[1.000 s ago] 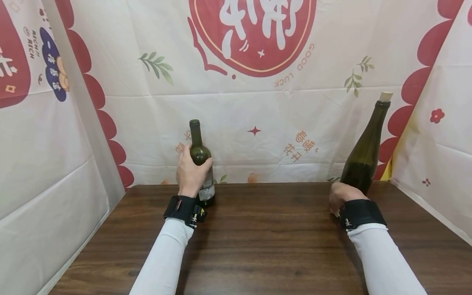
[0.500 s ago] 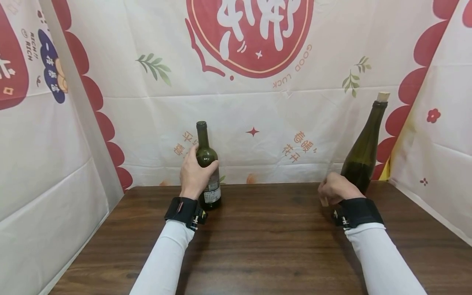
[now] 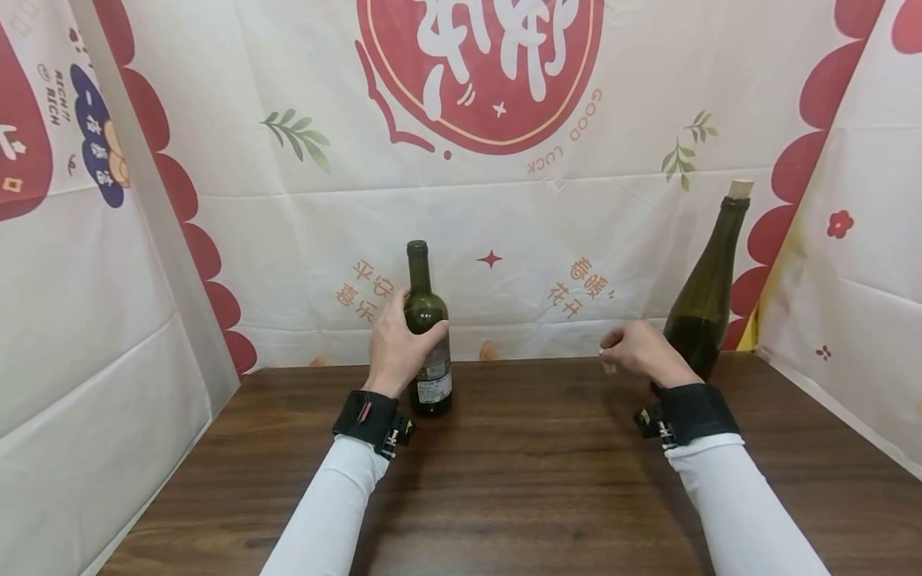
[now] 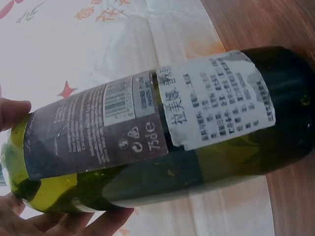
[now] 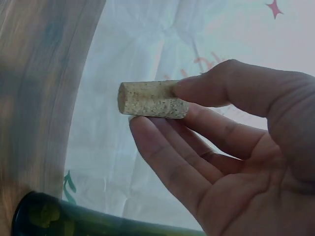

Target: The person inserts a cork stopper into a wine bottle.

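My left hand [image 3: 403, 344] grips a dark green wine bottle [image 3: 434, 364] round its shoulder, thumb on the right side. The bottle is upright with a bare mouth; a dark printed label and a white sticker [image 4: 216, 101] show in the left wrist view. Between thumb and fingertips my right hand [image 3: 644, 350] pinches a cork [image 5: 152, 100], held sideways in the right wrist view. In the head view only its lower end peeks out below the fingers. Just behind that hand stands a taller green bottle [image 3: 709, 280], a pale cork [image 3: 740, 190] in its mouth.
Both bottles are by the far part of the brown wooden table [image 3: 519, 480]. Behind it hangs a white printed cloth [image 3: 504, 216], and more cloth [image 3: 79, 336] closes off the left side. Another sheet covers the right side.
My left hand and its bottle have shifted right and slightly nearer. The right hand, with the cork, has moved left and up, away from the table. The taller bottle stays in place.
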Demonstrator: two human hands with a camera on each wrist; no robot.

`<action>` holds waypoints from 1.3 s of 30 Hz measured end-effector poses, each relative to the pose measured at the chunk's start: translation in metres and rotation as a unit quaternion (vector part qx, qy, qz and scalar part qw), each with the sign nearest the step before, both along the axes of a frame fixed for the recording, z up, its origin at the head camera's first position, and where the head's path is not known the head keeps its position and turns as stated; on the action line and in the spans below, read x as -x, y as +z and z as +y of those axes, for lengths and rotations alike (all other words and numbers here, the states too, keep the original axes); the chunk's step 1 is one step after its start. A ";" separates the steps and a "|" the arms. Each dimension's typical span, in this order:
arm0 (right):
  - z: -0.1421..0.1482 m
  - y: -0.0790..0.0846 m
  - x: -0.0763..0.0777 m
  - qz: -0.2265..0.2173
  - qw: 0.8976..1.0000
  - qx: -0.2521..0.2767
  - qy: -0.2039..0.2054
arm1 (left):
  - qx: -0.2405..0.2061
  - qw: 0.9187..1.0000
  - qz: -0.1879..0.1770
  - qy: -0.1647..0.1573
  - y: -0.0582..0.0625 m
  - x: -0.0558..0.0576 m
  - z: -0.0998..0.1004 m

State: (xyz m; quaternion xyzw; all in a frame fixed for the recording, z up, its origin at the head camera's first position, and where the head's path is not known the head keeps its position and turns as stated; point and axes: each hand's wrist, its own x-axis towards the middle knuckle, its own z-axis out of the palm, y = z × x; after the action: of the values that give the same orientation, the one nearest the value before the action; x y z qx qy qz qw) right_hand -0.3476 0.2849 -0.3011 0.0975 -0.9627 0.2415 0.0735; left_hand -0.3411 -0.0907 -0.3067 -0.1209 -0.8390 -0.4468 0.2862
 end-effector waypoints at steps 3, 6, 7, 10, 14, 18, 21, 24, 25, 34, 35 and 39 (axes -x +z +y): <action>-0.004 0.004 -0.001 0.005 1.000 0.014 0.009 | 0.002 1.000 0.000 -0.012 0.001 -0.001 0.003; -0.007 0.009 -0.004 0.009 1.000 0.024 0.008 | 0.008 1.000 -0.004 -0.019 0.001 -0.002 0.005; -0.008 0.011 -0.005 0.013 1.000 0.027 0.004 | 0.009 1.000 -0.007 -0.021 0.000 -0.002 0.006; -0.013 0.016 -0.009 0.017 0.999 0.042 -0.006 | 0.013 0.999 -0.009 -0.029 0.001 -0.003 0.008; -0.019 0.021 -0.014 0.029 0.998 0.057 -0.010 | 0.015 0.999 -0.017 -0.048 0.001 -0.006 0.011; -0.024 0.024 -0.019 0.048 0.997 0.061 -0.006 | 0.023 0.997 -0.029 -0.070 0.002 -0.008 0.015; -0.026 0.027 -0.022 0.063 0.996 0.067 -0.003 | 0.030 0.996 -0.029 -0.082 0.003 -0.010 0.018; -0.028 0.031 -0.025 0.079 0.994 0.073 -0.001 | 0.035 0.995 -0.025 -0.094 0.004 -0.011 0.021; -0.029 0.032 -0.026 0.084 0.994 0.076 -0.002 | 0.036 0.994 -0.024 -0.098 0.005 -0.012 0.022; -0.040 0.038 -0.032 0.180 0.976 0.120 0.000 | 0.058 0.991 -0.026 -0.116 0.010 -0.016 0.030; -0.041 0.039 -0.033 0.192 0.973 0.126 0.003 | 0.062 0.991 -0.027 -0.117 0.010 -0.017 0.031; -0.045 0.041 -0.038 0.224 0.963 0.147 0.012 | 0.076 0.988 -0.032 -0.129 0.012 -0.019 0.034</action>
State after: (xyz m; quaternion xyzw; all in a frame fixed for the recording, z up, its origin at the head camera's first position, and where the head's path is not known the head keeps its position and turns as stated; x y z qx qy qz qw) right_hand -0.3095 0.2404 -0.2605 0.1490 -0.8742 0.3532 0.2981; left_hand -0.3216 -0.0569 -0.2943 -0.2353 -0.8563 -0.4190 0.1893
